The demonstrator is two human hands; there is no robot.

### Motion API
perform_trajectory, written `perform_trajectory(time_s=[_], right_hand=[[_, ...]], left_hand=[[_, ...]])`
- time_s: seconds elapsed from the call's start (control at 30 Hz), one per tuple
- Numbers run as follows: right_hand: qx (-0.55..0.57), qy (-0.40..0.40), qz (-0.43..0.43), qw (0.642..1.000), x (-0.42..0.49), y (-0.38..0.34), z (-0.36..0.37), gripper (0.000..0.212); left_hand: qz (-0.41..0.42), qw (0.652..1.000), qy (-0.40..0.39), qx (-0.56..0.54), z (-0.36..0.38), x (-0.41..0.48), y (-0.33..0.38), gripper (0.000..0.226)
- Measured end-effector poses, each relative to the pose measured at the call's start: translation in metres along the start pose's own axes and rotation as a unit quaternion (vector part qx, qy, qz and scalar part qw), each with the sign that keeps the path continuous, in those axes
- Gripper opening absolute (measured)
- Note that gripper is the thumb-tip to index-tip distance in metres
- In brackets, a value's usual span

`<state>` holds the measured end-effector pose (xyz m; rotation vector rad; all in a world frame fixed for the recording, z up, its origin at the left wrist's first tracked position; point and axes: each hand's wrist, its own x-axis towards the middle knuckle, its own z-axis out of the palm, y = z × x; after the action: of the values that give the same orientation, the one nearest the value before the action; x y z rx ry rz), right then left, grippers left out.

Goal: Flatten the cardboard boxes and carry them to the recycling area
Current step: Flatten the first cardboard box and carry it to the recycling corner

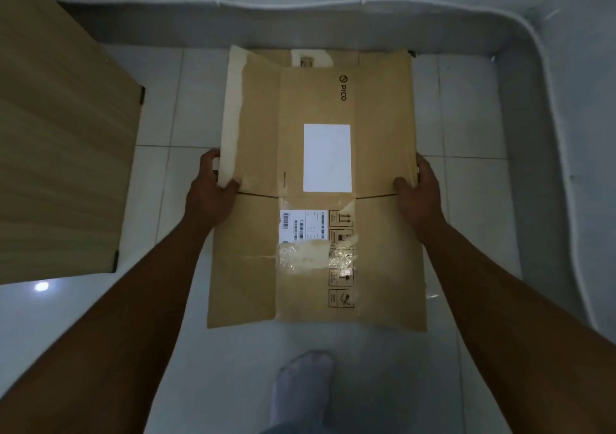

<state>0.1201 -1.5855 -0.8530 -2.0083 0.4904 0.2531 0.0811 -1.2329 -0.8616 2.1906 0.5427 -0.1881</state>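
Observation:
A flattened brown cardboard box [376, 153] with a white label, a barcode sticker and torn clear tape lies flat in front of me over the white tiled floor. My left hand [213, 193] grips its left edge, thumb on top near the pale tape strip. On the right edge my right hand [418, 197] holds it the same way. Another piece of cardboard [311, 56] peeks out from under its far end.
A wooden tabletop [63, 140] stands at the left. A grey wall base with a white cable [363, 3] runs along the back and curves down the right side. My socked foot [301, 390] is on the tiled floor [160, 107] below the box.

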Motion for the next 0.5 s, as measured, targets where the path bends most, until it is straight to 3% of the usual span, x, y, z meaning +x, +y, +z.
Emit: perform_trajectory(time_s=[0.2, 0.33, 0.4, 0.5], right_hand=[[-0.103, -0.001, 0.006, 0.995, 0.024, 0.026, 0.004, 0.071], [-0.194, 0.06, 0.051, 0.978, 0.017, 0.033, 0.003, 0.081], [-0.187, 0.061, 0.093, 0.976, 0.008, 0.038, 0.004, 0.091], [-0.209, 0.037, 0.08, 0.974, 0.002, 0.048, 0.006, 0.093]], left_hand=[[-0.067, 0.998, 0.01, 0.011, 0.021, 0.018, -0.026, 0.068], [-0.119, 0.99, 0.064, 0.04, 0.038, 0.014, -0.023, 0.079], [-0.172, 0.98, 0.094, 0.046, 0.047, 0.007, -0.014, 0.075], [-0.191, 0.973, 0.117, 0.061, 0.059, 0.005, -0.006, 0.064]])
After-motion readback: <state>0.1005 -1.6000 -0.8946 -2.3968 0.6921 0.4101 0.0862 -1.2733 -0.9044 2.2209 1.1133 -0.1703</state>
